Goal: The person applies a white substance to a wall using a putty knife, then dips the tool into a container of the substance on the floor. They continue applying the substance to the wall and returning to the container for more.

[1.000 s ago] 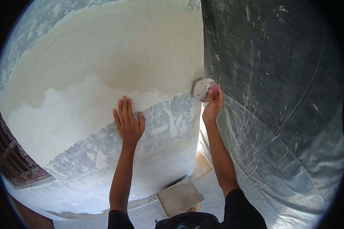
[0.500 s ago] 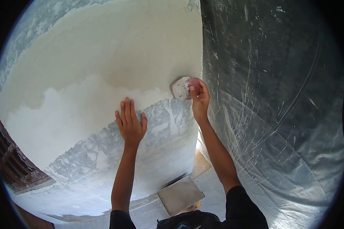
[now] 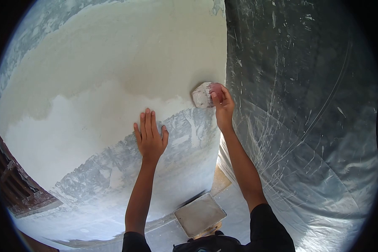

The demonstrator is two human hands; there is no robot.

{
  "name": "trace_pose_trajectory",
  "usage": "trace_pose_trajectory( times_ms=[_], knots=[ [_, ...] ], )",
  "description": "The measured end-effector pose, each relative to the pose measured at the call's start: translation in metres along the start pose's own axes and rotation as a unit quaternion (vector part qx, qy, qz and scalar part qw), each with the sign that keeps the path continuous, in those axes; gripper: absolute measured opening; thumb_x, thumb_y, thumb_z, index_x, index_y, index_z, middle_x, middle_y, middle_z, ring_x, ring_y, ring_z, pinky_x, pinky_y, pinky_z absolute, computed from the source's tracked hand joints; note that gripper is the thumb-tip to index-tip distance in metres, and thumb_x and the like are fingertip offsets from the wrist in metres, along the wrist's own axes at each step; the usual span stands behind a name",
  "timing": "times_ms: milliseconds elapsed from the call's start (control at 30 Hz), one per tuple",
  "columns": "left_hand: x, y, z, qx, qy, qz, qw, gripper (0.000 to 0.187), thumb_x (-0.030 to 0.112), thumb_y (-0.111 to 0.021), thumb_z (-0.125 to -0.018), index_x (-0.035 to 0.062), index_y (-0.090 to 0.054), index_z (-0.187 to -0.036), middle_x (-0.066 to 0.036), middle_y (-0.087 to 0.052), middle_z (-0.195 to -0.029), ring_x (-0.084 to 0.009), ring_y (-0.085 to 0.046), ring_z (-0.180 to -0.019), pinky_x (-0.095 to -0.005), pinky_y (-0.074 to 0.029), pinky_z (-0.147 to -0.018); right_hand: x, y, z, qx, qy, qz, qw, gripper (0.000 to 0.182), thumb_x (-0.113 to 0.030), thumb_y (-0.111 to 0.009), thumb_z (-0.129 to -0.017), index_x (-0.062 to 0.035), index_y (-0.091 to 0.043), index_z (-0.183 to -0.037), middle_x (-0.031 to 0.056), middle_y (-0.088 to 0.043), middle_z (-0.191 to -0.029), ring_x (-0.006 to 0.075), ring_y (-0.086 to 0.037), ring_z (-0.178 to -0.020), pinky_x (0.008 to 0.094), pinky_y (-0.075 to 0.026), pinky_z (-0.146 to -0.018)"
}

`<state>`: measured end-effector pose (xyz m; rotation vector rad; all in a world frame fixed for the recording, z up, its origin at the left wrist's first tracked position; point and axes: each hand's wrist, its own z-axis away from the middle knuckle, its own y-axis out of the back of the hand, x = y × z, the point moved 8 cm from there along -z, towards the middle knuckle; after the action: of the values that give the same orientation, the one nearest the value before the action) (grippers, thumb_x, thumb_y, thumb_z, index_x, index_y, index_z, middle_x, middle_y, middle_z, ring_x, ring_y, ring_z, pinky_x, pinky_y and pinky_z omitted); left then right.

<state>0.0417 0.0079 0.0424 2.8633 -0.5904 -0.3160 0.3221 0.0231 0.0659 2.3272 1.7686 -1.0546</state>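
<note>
My right hand pinches a reddish pad smeared with whitish plaster, thumb on the near face. The pad lies against the wall close to its right edge, where the smooth beige coat meets a grey patchy band. I cannot make out whether the pad is a sponge or something else. To its lower left, my left hand rests flat on the wall with fingers stretched and thumb apart. It holds nothing and straddles the white coat and the grey band.
A shallow tray with a greyish surface stands low in front of my body. Dark plastic sheeting, splashed with white, hangs right of the wall edge. At the far left is a brown slatted wooden opening.
My left hand has slid slightly right along the wall. The right hand and pad appear a little further right and up, though the whole view has also shifted slightly.
</note>
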Motion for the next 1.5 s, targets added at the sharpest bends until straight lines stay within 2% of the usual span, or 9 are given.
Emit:
trace_pose_trajectory(
  times_ms=[67, 267, 367, 500, 800, 1000, 1167, 1267, 1500],
  knots=[
    [0.0, 0.001, 0.0, -0.004, 0.0, 0.003, 1.0, 0.059, 0.025, -0.054, -0.091, -0.0019, -0.042, -0.142, -0.013, -0.04, -0.151, -0.0267, -0.032, -0.143, -0.0485, -0.016, -0.118, 0.006, -0.006, -0.001, -0.034, -0.004, 0.078, 0.996, 0.04, -0.006, -0.065, -0.093, 0.0023, -0.053, -0.13, 0.0067, -0.061, -0.121, 0.0126, -0.059, -0.106, 0.0258, -0.044, -0.095],
    [-0.001, 0.002, 0.005, 0.001, -0.003, -0.007, 1.0, 0.053, 0.027, -0.052, -0.091, -0.0001, -0.051, -0.137, -0.011, -0.046, -0.147, -0.0235, -0.037, -0.141, -0.0452, -0.017, -0.119, 0.022, 0.07, -0.007, 0.279, -0.031, -0.12, 0.952, 0.032, -0.006, -0.06, -0.096, 0.0014, -0.054, -0.127, 0.0069, -0.062, -0.12, 0.0134, -0.06, -0.105, 0.0275, -0.049, -0.09],
    [-0.001, 0.002, 0.004, 0.004, -0.003, -0.012, 1.0, 0.053, 0.027, -0.051, -0.091, 0.0003, -0.052, -0.137, -0.01, -0.046, -0.148, -0.023, -0.037, -0.141, -0.0451, -0.016, -0.119, 0.008, 0.037, -0.005, 0.149, 0.009, -0.134, 0.98, 0.035, -0.007, -0.06, -0.096, 0.0021, -0.052, -0.129, 0.0079, -0.062, -0.12, 0.0147, -0.059, -0.109, 0.029, -0.046, -0.096],
    [-0.002, -0.001, 0.009, -0.006, -0.008, -0.003, 1.0, 0.055, 0.027, -0.052, -0.091, 0.0005, -0.048, -0.139, -0.01, -0.042, -0.15, -0.0233, -0.034, -0.142, -0.0459, -0.015, -0.119, -0.003, -0.02, 0.01, -0.026, -0.033, 0.061, 0.997, 0.041, -0.005, -0.064, -0.093, 0.0028, -0.052, -0.132, 0.0068, -0.062, -0.122, 0.0125, -0.059, -0.108, 0.0257, -0.044, -0.096],
    [-0.003, -0.002, 0.011, -0.009, -0.015, 0.011, 1.0, 0.058, 0.027, -0.052, -0.091, 0.0, -0.044, -0.142, -0.01, -0.038, -0.153, -0.0234, -0.03, -0.144, -0.0464, -0.013, -0.119, 0.037, 0.085, -0.003, 0.267, -0.023, -0.146, 0.952, 0.031, -0.008, -0.06, -0.096, 0.0013, -0.056, -0.125, 0.008, -0.062, -0.121, 0.0147, -0.059, -0.109, 0.0286, -0.048, -0.094],
    [-0.003, -0.003, 0.012, -0.016, -0.015, 0.023, 0.999, 0.059, 0.027, -0.052, -0.091, 0.0002, -0.043, -0.143, -0.01, -0.039, -0.153, -0.0233, -0.03, -0.144, -0.0461, -0.012, -0.119, 0.0, 0.004, 0.008, 0.08, 0.017, -0.05, 0.995, 0.039, -0.008, -0.068, -0.091, 0.0015, -0.056, -0.128, 0.0069, -0.063, -0.12, 0.0132, -0.059, -0.108, 0.0262, -0.044, -0.096],
    [-0.003, -0.002, 0.014, -0.02, -0.021, 0.023, 0.999, 0.059, 0.027, -0.052, -0.091, 0.0003, -0.042, -0.143, -0.01, -0.038, -0.153, -0.0233, -0.029, -0.145, -0.046, -0.011, -0.12, 0.026, 0.035, -0.003, 0.146, -0.006, -0.048, 0.988, 0.036, -0.007, -0.066, -0.092, 0.001, -0.057, -0.126, 0.0066, -0.063, -0.119, 0.0135, -0.06, -0.105, 0.0265, -0.046, -0.093],
    [-0.003, 0.0, 0.013, -0.018, -0.021, 0.012, 1.0, 0.056, 0.029, -0.05, -0.091, 0.0025, -0.049, -0.14, -0.009, -0.04, -0.153, -0.0215, -0.032, -0.144, -0.0448, -0.012, -0.12, 0.057, 0.097, 0.008, 0.331, -0.076, -0.099, 0.935, 0.028, -0.004, -0.061, -0.093, -0.0015, -0.06, -0.121, 0.0063, -0.064, -0.117, 0.0164, -0.063, -0.101, 0.0305, -0.052, -0.088],
    [-0.002, -0.003, 0.021, -0.041, -0.02, 0.035, 0.998, 0.059, 0.027, -0.05, -0.091, 0.002, -0.043, -0.144, -0.008, -0.036, -0.155, -0.0213, -0.028, -0.145, -0.0453, -0.01, -0.12, 0.053, 0.129, 0.06, 0.3, -0.165, -0.049, 0.938, 0.025, -0.011, -0.062, -0.094, -0.0072, -0.062, -0.119, -0.0011, -0.067, -0.102, 0.0039, -0.06, -0.079, 0.0202, -0.043, -0.057]
  ],
)
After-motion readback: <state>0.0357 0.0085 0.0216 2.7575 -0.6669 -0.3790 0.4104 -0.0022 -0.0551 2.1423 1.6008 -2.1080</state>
